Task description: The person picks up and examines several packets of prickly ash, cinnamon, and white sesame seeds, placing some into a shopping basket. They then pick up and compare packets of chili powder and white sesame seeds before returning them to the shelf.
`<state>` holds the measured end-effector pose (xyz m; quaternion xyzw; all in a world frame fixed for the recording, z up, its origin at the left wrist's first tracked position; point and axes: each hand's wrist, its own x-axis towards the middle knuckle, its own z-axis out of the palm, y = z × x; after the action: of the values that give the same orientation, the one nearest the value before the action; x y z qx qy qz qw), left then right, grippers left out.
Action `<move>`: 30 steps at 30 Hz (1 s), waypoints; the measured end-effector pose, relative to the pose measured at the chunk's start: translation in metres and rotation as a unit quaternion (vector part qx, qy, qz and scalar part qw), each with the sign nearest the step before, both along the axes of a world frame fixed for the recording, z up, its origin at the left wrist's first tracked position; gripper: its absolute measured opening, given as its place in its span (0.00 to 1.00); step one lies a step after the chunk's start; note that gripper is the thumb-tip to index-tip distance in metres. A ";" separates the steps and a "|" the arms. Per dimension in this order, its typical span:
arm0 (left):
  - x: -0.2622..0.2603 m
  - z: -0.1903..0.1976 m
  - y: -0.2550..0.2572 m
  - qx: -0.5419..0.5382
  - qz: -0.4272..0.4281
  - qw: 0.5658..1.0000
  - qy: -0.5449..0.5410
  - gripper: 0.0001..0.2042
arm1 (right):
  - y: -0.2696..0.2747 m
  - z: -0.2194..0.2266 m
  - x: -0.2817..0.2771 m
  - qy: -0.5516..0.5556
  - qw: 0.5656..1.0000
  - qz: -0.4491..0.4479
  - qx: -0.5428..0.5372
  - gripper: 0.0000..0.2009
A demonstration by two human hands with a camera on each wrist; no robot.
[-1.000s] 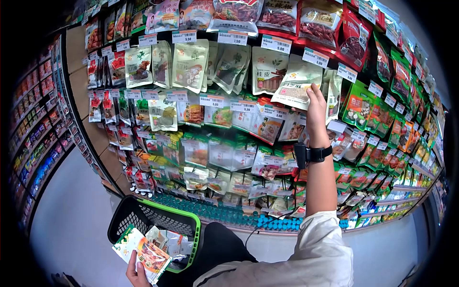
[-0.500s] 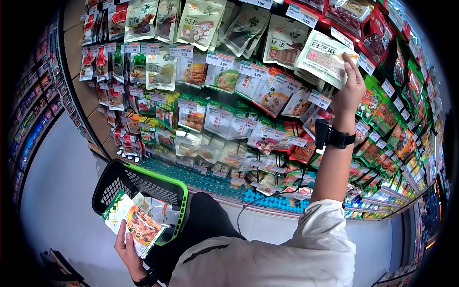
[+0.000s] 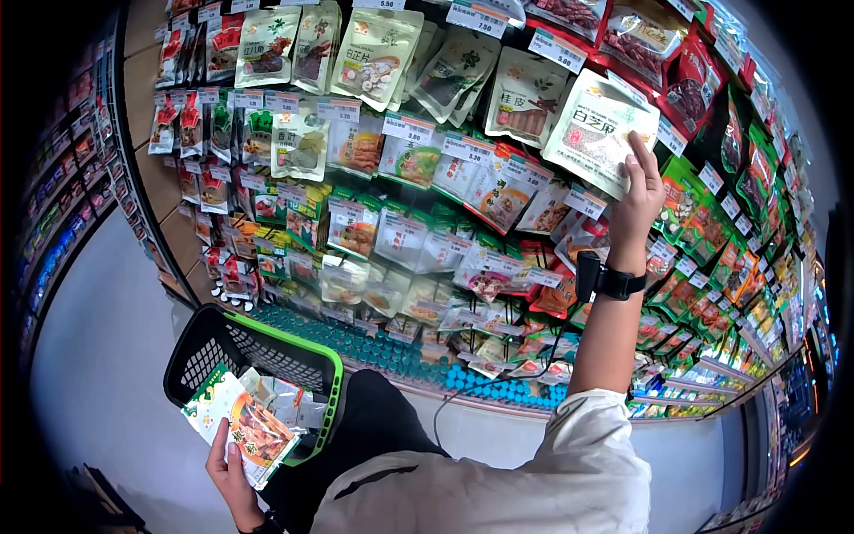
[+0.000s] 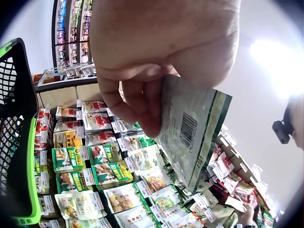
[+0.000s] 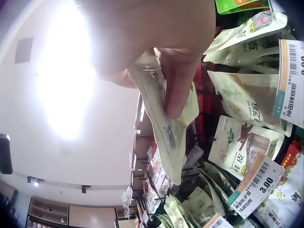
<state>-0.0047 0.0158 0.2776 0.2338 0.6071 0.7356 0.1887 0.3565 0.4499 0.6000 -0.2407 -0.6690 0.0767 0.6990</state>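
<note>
The white pouch point(image 3: 598, 132) was pinched at its right edge by the right hand point(image 3: 639, 198), high on the far rack among hanging packets. It hung tilted, long axis roughly upright, printed face toward the person. The step looked like pulling it off its hook; next it would need carrying down. The left hand point(image 3: 229, 461) clasped a green packet point(image 3: 238, 424) over the basket point(image 3: 334, 384), near left.

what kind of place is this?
Most likely a supermarket or grocery aisle. Peg racks hold hanging seasoning packets with price tags clipped in front, a green-rimmed shopping basket sits by the person, and the right hand holds a white packet up at the rack.
</note>
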 end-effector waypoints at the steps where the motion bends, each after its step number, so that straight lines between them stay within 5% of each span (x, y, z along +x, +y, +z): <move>1: -0.001 -0.002 -0.001 -0.001 0.004 1.000 -0.004 0.21 | -0.001 -0.001 -0.001 -0.001 1.000 0.003 -0.002 0.21; 19: -0.003 0.006 0.003 0.002 0.006 1.000 -0.013 0.21 | 0.030 0.005 0.003 0.181 0.952 0.201 -0.142 0.19; 30: 0.001 0.005 0.007 -0.022 -0.001 1.000 0.011 0.21 | 0.084 0.015 -0.020 0.194 0.938 0.152 -0.246 0.19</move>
<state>-0.0033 0.0225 0.2830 0.2383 0.6246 0.7195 0.1883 0.3367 0.5339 0.6145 -0.2808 -0.5097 0.3890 0.7142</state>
